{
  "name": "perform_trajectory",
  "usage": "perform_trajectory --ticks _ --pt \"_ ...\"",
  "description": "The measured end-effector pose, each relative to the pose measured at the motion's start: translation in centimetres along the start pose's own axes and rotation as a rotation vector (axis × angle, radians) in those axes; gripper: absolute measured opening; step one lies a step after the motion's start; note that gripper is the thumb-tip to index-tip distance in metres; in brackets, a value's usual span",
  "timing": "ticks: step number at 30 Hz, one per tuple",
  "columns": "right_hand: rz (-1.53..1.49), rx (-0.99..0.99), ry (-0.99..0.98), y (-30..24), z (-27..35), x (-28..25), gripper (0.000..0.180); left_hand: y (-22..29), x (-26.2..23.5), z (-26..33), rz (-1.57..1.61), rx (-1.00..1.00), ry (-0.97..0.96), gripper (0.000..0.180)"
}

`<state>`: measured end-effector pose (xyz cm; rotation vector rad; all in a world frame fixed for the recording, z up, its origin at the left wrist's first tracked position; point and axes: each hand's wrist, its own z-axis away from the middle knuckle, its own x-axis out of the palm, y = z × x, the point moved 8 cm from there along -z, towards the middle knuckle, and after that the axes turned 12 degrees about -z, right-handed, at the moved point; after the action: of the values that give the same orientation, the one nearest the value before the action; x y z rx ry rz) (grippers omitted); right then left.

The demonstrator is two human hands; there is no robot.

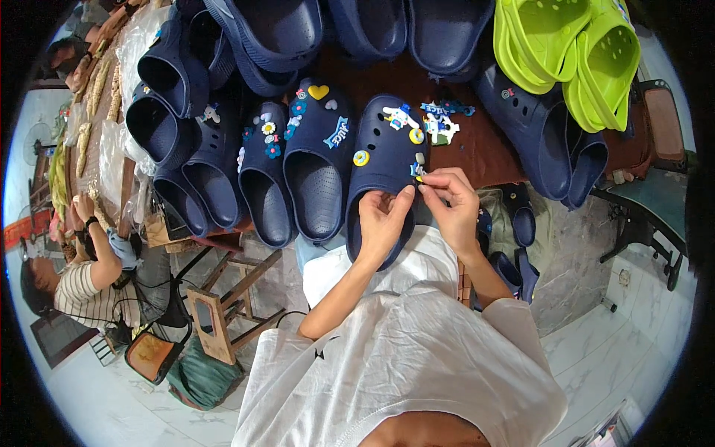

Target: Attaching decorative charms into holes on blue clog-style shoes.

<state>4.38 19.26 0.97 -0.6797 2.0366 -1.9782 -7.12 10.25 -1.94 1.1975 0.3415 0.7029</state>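
Note:
A navy blue clog (370,160) stands in front of me, toe away, with yellow ring-shaped charms (361,158) and a white cartoon figure charm (401,116) on its upper. My left hand (381,222) is closed on the clog's opening edge, fingers inside and thumb on the outer rim. At the right side of that edge, my right hand (452,205) pinches a small charm with a yellow part (420,179); its full shape is hidden by the fingers. Loose charms (441,128) lie on the brown cloth (484,153) just beyond. A decorated navy clog (316,167) sits to the left.
Several navy clogs (264,37) crowd the far side and the left. Lime green clogs (596,67) are at the far right, above another navy pair (525,130). A wooden stool (216,320) stands at left, near a seated person (93,279) in a striped shirt.

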Motion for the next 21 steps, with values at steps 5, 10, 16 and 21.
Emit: perform_trajectory --ticks 5,10,16,21 --pt "0.177 0.001 -0.081 -0.3 0.6 0.2 0.02 -0.3 -0.2 -0.1 -0.038 0.013 0.0 0.015" --pt "0.083 0.063 -0.054 0.0 0.5 0.2 0.018 -0.6 -0.5 0.0 -0.074 -0.003 0.007 0.015" --pt "0.192 -0.017 -0.081 -0.7 0.3 0.4 0.018 -0.1 -0.2 0.3 -0.14 -0.035 -0.01 0.013" --pt "0.344 -0.117 -0.14 -2.3 -0.3 0.9 0.019 -0.8 -0.2 0.1 -0.016 0.024 0.037 0.016"
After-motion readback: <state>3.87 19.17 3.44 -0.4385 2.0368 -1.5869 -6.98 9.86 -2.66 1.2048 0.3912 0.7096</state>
